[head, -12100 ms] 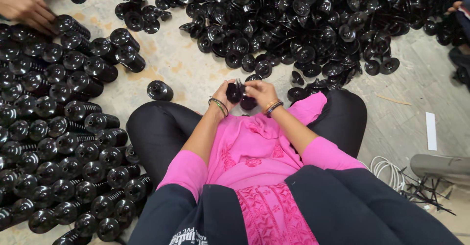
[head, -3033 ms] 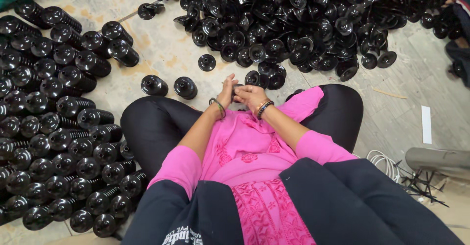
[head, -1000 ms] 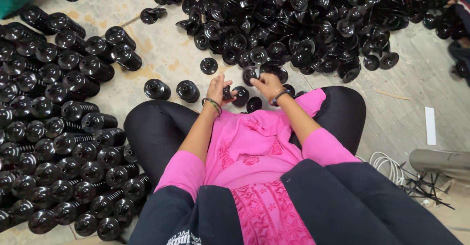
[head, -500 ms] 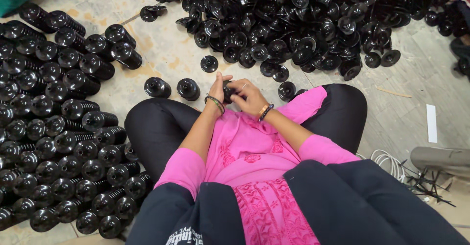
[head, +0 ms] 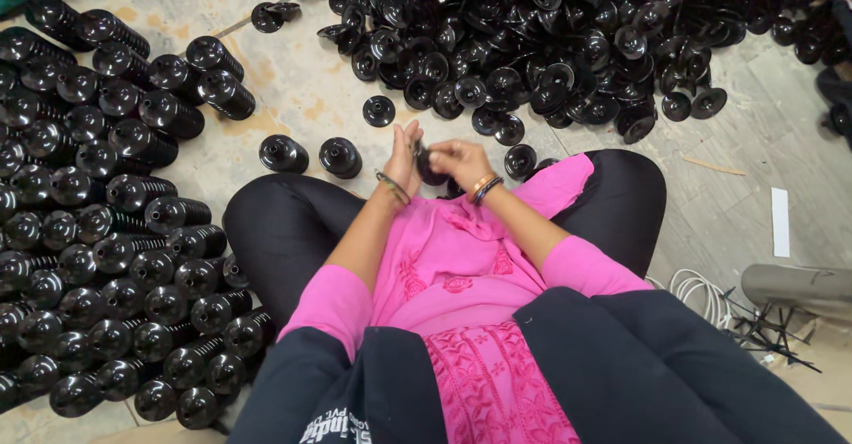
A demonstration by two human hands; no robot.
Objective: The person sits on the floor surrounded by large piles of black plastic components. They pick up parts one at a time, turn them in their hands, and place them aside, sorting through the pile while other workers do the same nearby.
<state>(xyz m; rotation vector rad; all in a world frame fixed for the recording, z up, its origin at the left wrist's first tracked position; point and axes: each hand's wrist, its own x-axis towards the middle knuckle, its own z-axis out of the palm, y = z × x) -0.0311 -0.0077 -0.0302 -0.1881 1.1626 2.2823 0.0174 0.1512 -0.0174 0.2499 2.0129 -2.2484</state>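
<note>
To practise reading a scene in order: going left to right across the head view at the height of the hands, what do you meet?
Rows of stacked black parts → two short stacks standing apart on the floor → left hand → small black part held between both hands → right hand → white strip on the floor.

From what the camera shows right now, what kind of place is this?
Probably a small workshop floor where parts are handled by hand. A big loose heap of black discs lies on the bare floor, stacked rows lie beside the seated person, and both hands hold one black piece.
</note>
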